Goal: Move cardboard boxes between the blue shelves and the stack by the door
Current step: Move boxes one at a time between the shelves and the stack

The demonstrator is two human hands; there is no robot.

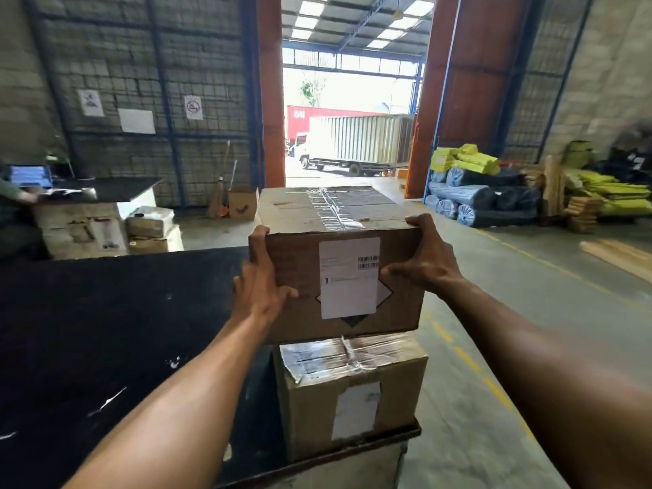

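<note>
I hold a taped cardboard box [300, 270] with a white label at chest height, facing the open warehouse door [349, 111]. My left hand [259, 277] grips its left front corner and my right hand [423, 257] grips its right front corner. Directly below it stands a second cardboard box [352, 393], taped on top and labelled, resting on a dark platform [405, 434]. Whether the held box touches the lower one I cannot tell. No blue shelves are in view.
A black table top [106, 330] fills the left. Behind it is a desk [106, 192] with a laptop, a seated person's arm [17, 195] and boxes [151, 224]. Yellow sacks and dark rolls [487, 192] lie right of the door. A truck [356, 142] stands outside.
</note>
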